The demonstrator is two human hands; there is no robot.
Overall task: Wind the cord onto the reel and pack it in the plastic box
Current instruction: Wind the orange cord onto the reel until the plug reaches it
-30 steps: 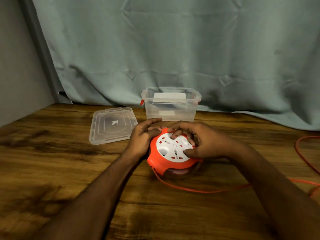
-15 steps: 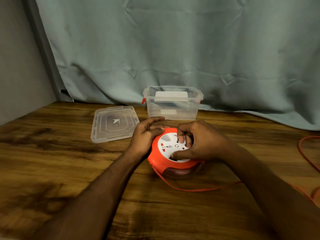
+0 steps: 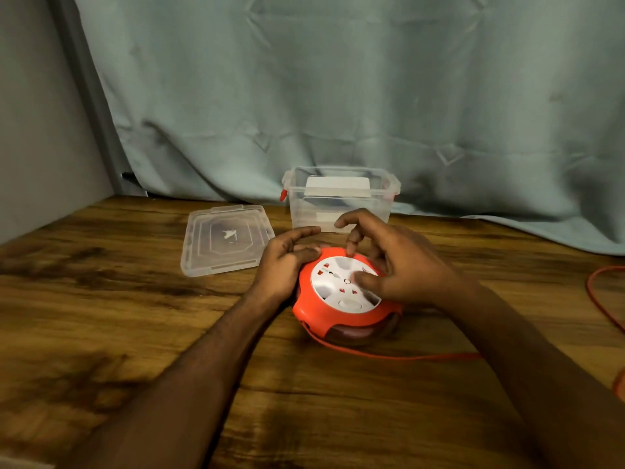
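Observation:
An orange cord reel [image 3: 341,314] with a white socket face [image 3: 338,282] lies flat on the wooden table. My left hand [image 3: 287,262] grips its left rim. My right hand [image 3: 395,262] rests on the white face, thumb and a fingertip pressing it, the other fingers spread. The orange cord [image 3: 399,356] leaves the reel's front and runs right along the table, looping at the right edge [image 3: 598,299]. The clear plastic box [image 3: 338,198] stands open just behind the reel, with red latches on its sides.
The box's clear lid [image 3: 225,243] lies flat on the table left of the box. A pale green curtain [image 3: 338,96] hangs behind the table. A grey wall [image 3: 40,130] closes the left side.
My right hand has turned on the white face and its fingers have opened out. The cord on the table lies in a shallower curve than before. The left hand has stayed on the rim.

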